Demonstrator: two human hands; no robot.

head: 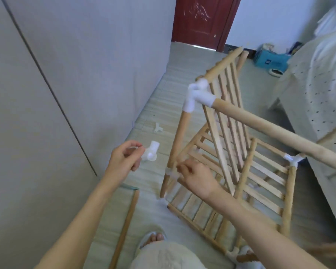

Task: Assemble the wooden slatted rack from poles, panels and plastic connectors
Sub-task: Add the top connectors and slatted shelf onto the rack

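Observation:
A partly built wooden slatted rack [233,152] stands on the floor in the middle right, its poles joined by white plastic connectors. One white corner connector [199,95] sits at the rack's top corner. My left hand [124,156] pinches a loose white connector [151,152] in the air, left of the rack. My right hand [196,177] has its fingers curled at a lower rack joint [172,173], where a pole meets a slatted panel; the exact grip is blurred. A long pole [275,133] runs from the top connector toward the lower right.
A loose pole [124,230] lies on the floor at lower left. Another white connector [158,129] lies on the floor further away. A grey wardrobe wall fills the left side. A bed [318,105] stands at the right, a red door [202,20] at the far end.

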